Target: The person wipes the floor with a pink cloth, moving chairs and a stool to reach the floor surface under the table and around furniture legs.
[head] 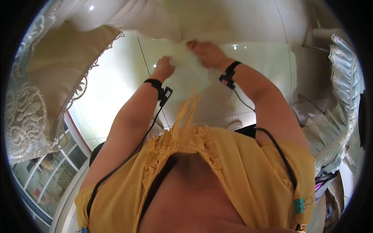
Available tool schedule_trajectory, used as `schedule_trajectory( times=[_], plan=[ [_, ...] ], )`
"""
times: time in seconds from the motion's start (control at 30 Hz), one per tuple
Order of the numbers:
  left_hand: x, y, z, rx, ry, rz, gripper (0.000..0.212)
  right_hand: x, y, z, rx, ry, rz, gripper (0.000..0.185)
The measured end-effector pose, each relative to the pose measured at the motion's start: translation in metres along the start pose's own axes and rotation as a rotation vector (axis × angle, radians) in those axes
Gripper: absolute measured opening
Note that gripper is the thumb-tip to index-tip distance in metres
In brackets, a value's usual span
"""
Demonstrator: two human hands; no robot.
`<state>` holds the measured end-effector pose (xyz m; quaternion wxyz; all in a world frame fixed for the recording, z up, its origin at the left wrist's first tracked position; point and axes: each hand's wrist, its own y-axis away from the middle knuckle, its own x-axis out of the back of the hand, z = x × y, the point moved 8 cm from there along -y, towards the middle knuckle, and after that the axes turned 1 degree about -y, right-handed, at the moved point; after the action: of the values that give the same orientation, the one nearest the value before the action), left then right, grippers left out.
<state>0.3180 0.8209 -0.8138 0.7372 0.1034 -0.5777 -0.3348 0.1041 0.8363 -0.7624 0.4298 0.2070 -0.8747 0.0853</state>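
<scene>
My left hand (165, 67), its fingers curled in, is over the pale tiled floor (186, 72). Higher and to the right, my right hand (208, 54) is blurred, with its fingers drawn together and pointing left. Whether either hand pinches anything is unclear. Beyond them stretches a blurred, whitish surface (151, 21) with soft folds at its left; its material cannot be told. Each wrist wears a black strap with a small device and a cable.
At left hangs a beige cloth with lace trim (67, 55), above a white-framed glazed door (55, 171). A pale blue ruffled cloth (344, 78) is at right, near thin bars (311, 103). A bag with a purple part (322, 185) stands at lower right.
</scene>
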Motion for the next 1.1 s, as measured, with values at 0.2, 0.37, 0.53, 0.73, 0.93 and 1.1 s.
schedule_trajectory(
  times=[0.2,0.37,0.53,0.73,0.93,1.1],
  plan=[
    [0.013,-0.031,-0.035,0.119,-0.006,0.147,0.061,0.040,0.011,0.101,-0.490,0.657,0.326,0.048],
    [0.032,-0.046,-0.058,0.124,0.033,0.134,0.063,-0.041,-0.036,-0.039,-0.420,0.528,0.176,0.038],
    [0.047,-0.077,-0.042,-0.003,-0.192,0.040,0.055,-0.114,-0.006,-0.130,-0.080,0.119,0.198,0.021],
    [0.103,-0.059,0.009,-0.228,-1.005,0.131,0.033,-0.023,-0.005,-0.050,-0.477,-1.434,0.684,0.022],
    [0.127,-0.065,0.024,-0.099,1.076,0.111,0.046,0.022,-0.068,-0.038,-0.254,-0.879,1.227,0.030],
    [0.118,-0.064,0.011,-0.041,1.652,0.028,0.046,-0.027,-0.074,0.010,-0.651,-0.599,0.814,0.029]
  ],
)
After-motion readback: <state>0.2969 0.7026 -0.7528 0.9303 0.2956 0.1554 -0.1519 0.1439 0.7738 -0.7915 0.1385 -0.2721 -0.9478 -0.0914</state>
